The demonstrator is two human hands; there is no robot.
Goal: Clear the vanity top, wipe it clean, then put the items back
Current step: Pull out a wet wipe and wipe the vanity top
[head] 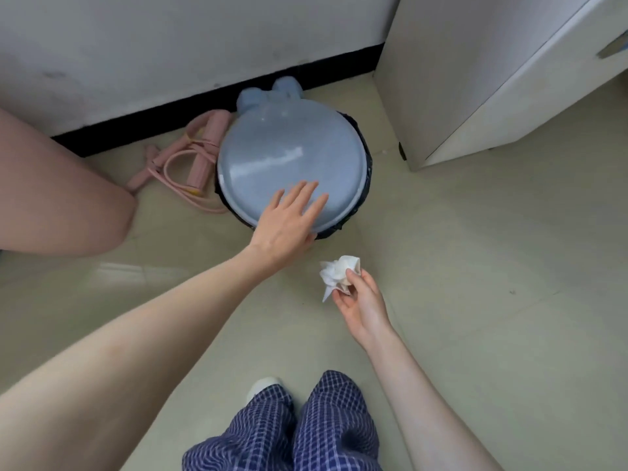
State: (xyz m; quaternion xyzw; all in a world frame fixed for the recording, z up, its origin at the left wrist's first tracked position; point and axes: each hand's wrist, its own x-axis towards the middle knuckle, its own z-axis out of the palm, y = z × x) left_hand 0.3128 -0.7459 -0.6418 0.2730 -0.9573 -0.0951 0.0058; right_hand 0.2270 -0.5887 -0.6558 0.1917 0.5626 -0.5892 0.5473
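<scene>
Tissue (336, 271), light and soft, pinched in right hand (362, 300); left hand (289, 219) flat on lid (289, 161), probably hinged.

Pale tiled floor (475, 266) meets a white wall (170, 45) with black skirting (204, 107), beside a white cabinet (475, 79).

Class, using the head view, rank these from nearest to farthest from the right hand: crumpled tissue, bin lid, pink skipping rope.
1. crumpled tissue: pinched in the right hand.
2. bin lid: ahead, under the left hand.
3. pink skipping rope: far left, by the wall.
</scene>
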